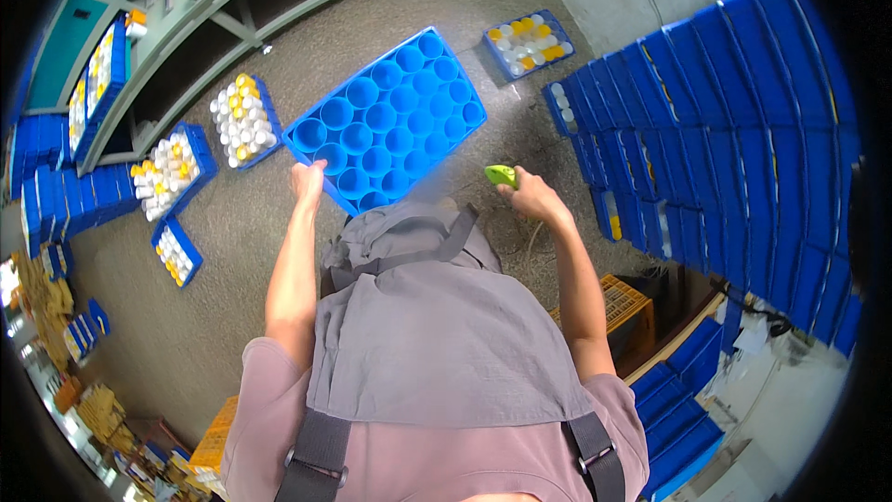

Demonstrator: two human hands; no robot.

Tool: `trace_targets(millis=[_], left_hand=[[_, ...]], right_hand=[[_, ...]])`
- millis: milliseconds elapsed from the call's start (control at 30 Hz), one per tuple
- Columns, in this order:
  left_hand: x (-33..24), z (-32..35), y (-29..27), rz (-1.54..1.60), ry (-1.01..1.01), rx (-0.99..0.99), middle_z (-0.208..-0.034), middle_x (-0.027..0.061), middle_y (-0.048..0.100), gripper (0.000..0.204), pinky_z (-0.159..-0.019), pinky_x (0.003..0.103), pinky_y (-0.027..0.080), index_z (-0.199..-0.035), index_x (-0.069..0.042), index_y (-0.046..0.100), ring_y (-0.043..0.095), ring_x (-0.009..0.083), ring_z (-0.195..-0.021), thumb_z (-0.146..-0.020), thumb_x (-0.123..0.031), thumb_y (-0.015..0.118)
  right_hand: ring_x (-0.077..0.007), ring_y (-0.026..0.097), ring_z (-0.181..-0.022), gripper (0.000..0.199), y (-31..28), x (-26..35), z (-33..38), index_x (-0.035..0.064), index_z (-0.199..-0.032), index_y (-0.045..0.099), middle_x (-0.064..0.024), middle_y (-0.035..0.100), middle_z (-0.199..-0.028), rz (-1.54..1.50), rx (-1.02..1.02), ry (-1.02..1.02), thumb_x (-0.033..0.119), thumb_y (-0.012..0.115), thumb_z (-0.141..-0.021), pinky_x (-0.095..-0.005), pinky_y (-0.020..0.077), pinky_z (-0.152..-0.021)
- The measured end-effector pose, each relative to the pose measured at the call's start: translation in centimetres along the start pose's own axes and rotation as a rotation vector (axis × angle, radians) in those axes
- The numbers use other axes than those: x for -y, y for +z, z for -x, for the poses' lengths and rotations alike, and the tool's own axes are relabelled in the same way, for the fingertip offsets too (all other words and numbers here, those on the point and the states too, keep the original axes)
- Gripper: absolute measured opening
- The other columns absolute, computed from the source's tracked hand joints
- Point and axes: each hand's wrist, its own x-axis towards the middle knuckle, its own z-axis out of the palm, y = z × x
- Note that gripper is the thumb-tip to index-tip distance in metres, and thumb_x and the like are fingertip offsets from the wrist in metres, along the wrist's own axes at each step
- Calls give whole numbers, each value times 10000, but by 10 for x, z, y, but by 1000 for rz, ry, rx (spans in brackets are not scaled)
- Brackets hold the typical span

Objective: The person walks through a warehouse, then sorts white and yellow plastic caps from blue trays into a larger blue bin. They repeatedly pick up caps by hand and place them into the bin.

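My left hand point(309, 180) grips the lower left edge of a blue plastic tray point(302, 119), its thumb over the rim. Rows of round, cup-like wells fill the tray, and no bottles show in them. It is held at a slant in front of my body. My right hand point(535, 196) is apart from the tray, to its lower right, with the fingers wrapped round a small bright green handheld tool point(502, 175). The tool's exact kind is unclear. A thin cord or hose point(533, 236) hangs below that hand.
Blue crates point(688, 121) are stacked high on the right. Crates of white and yellow bottles point(243, 121) stand on the floor at the left, and another crate point(528, 43) lies far ahead. A metal-framed bench point(242, 28) runs along the far left. An orange crate point(624, 302) sits near my right elbow.
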Motion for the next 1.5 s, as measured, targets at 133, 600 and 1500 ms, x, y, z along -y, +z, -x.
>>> trace_targets(millis=[133,600,1500], left_hand=[[-3,-43,-4,36,-93,-40,-920,230,698,337,-798,437,491,-890,46,702,676,355,-907,-765,-265,665],[-71,-157,-70,-17,-172,-170,-963,264,680,301,-830,444,498,-895,53,683,660,390,-965,-782,-205,575],[-280,-348,-121,829,-227,-112,-1094,151,660,399,-780,430,552,-1144,4,597,659,280,-945,-795,-162,696]], right_hand=[[-424,622,-1007,602,-10,60,-2,-16,-1304,463,-285,642,-1053,72,113,-63,407,559,-888,-482,483,-876],[-454,640,-787,511,-89,229,-66,-44,-1238,458,-295,645,-818,183,-38,-416,305,604,-896,-499,510,-689],[-442,649,-865,629,-290,176,-384,-24,-1332,423,-298,655,-896,170,-218,-157,391,585,-887,-506,519,-750]])
